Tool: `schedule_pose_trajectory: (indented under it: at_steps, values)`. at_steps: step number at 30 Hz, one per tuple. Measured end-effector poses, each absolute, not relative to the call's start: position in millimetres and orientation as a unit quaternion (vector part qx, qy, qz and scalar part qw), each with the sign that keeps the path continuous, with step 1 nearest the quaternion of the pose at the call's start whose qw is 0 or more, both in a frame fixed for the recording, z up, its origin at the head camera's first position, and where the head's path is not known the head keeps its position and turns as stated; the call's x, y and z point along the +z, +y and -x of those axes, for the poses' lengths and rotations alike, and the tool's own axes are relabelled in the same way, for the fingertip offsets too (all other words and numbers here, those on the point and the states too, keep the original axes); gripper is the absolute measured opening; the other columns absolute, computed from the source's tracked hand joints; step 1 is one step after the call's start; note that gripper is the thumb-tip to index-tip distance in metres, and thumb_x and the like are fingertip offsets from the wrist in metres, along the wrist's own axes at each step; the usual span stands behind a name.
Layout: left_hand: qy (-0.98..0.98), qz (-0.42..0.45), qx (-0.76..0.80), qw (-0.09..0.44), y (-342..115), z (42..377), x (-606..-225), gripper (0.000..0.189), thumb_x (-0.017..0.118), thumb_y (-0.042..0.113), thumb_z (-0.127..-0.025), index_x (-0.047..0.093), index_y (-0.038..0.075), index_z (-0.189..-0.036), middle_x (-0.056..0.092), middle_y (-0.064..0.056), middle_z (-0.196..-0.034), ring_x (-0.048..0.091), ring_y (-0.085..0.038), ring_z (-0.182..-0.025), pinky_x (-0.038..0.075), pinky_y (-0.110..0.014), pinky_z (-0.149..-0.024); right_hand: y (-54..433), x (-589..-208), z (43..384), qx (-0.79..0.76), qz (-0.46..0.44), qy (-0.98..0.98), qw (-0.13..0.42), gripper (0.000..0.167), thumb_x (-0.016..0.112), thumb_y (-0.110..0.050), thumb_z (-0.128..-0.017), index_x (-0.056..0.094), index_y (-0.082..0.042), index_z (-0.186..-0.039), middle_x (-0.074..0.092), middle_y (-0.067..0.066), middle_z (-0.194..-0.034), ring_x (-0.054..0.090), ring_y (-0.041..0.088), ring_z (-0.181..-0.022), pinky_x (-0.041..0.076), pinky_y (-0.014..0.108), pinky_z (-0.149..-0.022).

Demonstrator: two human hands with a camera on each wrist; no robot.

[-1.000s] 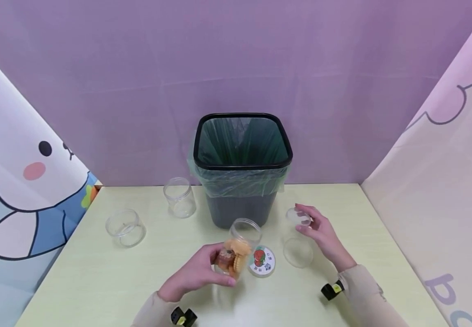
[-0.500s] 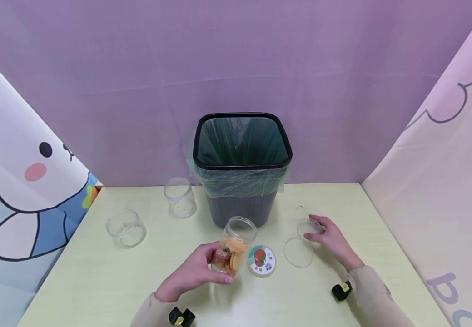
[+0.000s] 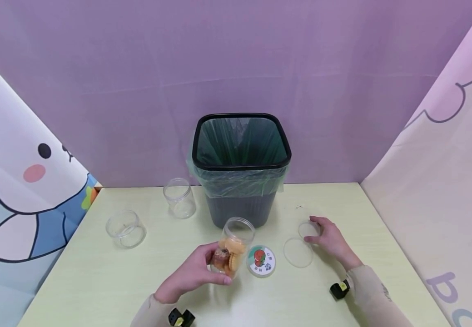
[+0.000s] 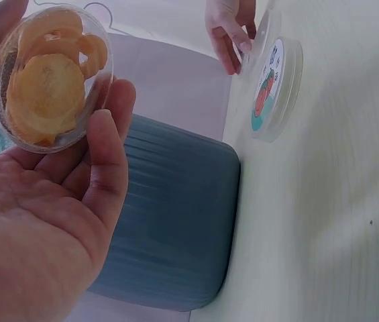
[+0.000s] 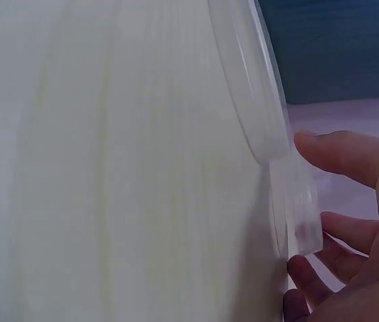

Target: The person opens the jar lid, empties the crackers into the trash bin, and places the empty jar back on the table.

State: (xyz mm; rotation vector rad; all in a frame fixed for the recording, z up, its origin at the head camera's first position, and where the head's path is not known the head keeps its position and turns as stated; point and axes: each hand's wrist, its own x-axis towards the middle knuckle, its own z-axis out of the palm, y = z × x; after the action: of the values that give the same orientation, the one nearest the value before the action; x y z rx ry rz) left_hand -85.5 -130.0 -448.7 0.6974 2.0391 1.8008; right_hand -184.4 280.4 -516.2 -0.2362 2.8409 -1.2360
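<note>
My left hand (image 3: pixel 196 272) grips a clear plastic jar (image 3: pixel 239 230) above the table, tilted with its mouth toward the bin. Inside are orange-tan pieces (image 3: pixel 235 247) like snacks and a brown piece (image 3: pixel 221 258). In the left wrist view, fingers curl around the jar, its round base (image 4: pixel 48 87) facing the camera. My right hand (image 3: pixel 334 240) holds a small clear lid (image 5: pixel 296 208) at the table surface, thumb and fingers at opposite edges. Beside it lies a larger clear lid (image 3: pixel 298 253). A lid with a tomato-like picture (image 3: pixel 261 261) lies between the hands.
A dark bin (image 3: pixel 240 209) with a black rim and green liner stands at the table's back. Two clear jars, one taller (image 3: pixel 180 198) and one shorter (image 3: pixel 126 228), stand to its left. Tiny dark specks (image 3: pixel 299 207) lie on the table (image 3: pixel 84 281).
My right hand has moved right and slightly down, bringing the small clear lid from above the table to its surface. The left hand and jar have shifted slightly left.
</note>
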Motion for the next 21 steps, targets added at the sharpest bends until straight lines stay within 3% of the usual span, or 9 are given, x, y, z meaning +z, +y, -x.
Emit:
schedule_pose_trajectory:
  at_steps: [8, 13, 21]
  values:
    - [0.715, -0.243, 0.635, 0.162, -132.0, 84.9, -449.1, 0.061, 0.085, 0.011, -0.076, 0.059, 0.001, -0.130, 0.069, -0.008, -0.113, 0.066, -0.022, -0.100, 0.051, -0.031, -0.091, 280.4, -505.1, 179.7, -0.391, 0.069, 0.918, 0.001, 0.073, 0.080, -0.019, -0.083, 0.045, 0.008, -0.141, 0.049, 0.031, -0.137, 0.043, 0.050, -0.127, 0.031, 0.063, -0.107]
    - [0.718, -0.241, 0.633, 0.162, -132.6, 85.3, -448.3, 0.060, 0.085, 0.013, -0.077, 0.059, 0.004, -0.131, 0.069, -0.007, -0.114, 0.065, -0.023, -0.101, 0.050, -0.031, -0.091, 277.0, -485.2, 176.2, -0.384, 0.082, 0.918, -0.052, 0.063, 0.073, -0.019, -0.090, 0.047, 0.007, -0.140, 0.052, 0.029, -0.135, 0.045, 0.047, -0.124, 0.033, 0.063, -0.102]
    - [0.706, -0.246, 0.644, 0.163, -132.6, 85.6, -451.7, 0.062, 0.085, 0.009, -0.077, 0.057, -0.003, -0.131, 0.069, -0.010, -0.113, 0.066, -0.023, -0.101, 0.051, -0.031, -0.091, 253.9, -433.9, 176.4, -0.377, 0.129, 0.901, -0.171, 0.050, 0.067, -0.017, -0.095, 0.051, 0.005, -0.137, 0.061, 0.024, -0.124, 0.051, 0.041, -0.114, 0.042, 0.056, -0.088]
